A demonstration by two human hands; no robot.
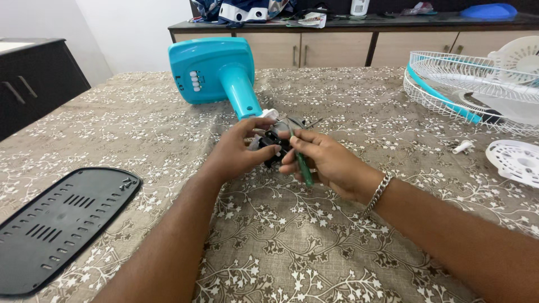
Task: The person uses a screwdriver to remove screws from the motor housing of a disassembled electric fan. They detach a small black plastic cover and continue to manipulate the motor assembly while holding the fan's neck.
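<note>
A turquoise fan stand (216,70) lies on its side on the patterned tablecloth (292,241), its neck pointing toward me. At the end of the neck sits a black motor part (273,141). My left hand (238,151) grips that black part from the left, thumb and fingers around it. My right hand (325,160) holds a green-handled screwdriver (304,168) against the same part, fingertips touching it. A silver bracelet is on my right wrist.
A black vented base plate (56,224) lies at the near left. White wire fan guards with a turquoise rim (471,84) sit at the far right, with a round white plastic cover (516,161) and a small white piece (463,147) beside them. A cabinet (337,39) stands behind.
</note>
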